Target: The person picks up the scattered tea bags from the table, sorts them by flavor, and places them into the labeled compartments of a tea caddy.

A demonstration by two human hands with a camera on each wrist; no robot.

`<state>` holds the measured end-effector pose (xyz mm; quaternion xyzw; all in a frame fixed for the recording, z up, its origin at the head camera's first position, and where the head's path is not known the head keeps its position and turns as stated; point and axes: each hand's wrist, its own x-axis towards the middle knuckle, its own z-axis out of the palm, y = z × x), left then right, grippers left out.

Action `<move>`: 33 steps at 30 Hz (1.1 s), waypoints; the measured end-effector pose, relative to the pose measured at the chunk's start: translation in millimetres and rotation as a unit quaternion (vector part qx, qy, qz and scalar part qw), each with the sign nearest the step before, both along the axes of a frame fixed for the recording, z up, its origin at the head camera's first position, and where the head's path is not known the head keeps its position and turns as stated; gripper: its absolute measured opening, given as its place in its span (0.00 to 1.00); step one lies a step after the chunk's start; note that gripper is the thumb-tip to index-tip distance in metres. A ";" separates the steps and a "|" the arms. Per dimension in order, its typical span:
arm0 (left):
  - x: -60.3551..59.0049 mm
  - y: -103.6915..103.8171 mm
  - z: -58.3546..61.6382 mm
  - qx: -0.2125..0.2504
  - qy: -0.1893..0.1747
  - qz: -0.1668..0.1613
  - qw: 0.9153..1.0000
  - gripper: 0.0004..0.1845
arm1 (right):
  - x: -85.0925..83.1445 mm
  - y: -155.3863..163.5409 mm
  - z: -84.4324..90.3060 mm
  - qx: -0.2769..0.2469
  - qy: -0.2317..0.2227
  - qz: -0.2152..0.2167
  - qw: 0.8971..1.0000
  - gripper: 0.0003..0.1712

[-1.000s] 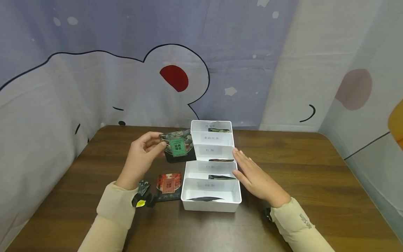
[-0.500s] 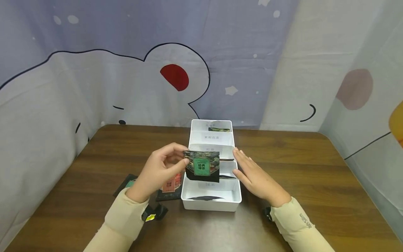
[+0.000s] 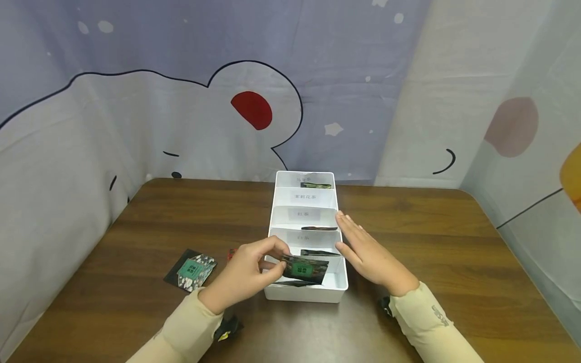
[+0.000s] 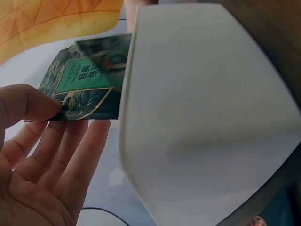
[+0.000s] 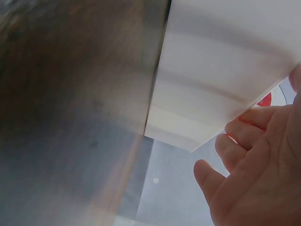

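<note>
Far left on the wooden table [image 3: 136, 242] a green-labelled tea packet [image 3: 191, 269] lies flat and well apart from the box. Next to it the left hand [image 3: 247, 272] pinches a dark green tea sachet [image 3: 305, 268] between thumb and fingertips [image 4: 35, 104], holding it tilted over the nearest compartment of the white divided box [image 3: 338, 290], just above another dark packet lying there. On the right the right hand [image 3: 369, 257] rests with straight, relaxed fingers [image 5: 235, 153] flat against the box's right wall, gripping nothing.
</note>
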<state>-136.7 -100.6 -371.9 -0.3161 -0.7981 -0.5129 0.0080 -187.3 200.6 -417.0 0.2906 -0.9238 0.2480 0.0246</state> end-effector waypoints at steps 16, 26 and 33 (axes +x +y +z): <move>-1.6 -7.3 -11.2 -0.123 0.099 -0.101 0.982 0.17 | 0.0 -0.2 0.0 -0.003 0.002 -0.001 1.000 0.38; -3.8 -12.8 -9.3 -0.187 0.129 -0.122 0.966 0.10 | -0.2 0.0 -0.3 0.001 0.001 0.001 1.000 0.38; -4.6 -13.4 -10.8 -0.208 0.150 -0.129 0.958 0.08 | 0.2 -0.2 0.8 0.001 -0.004 0.000 1.000 0.38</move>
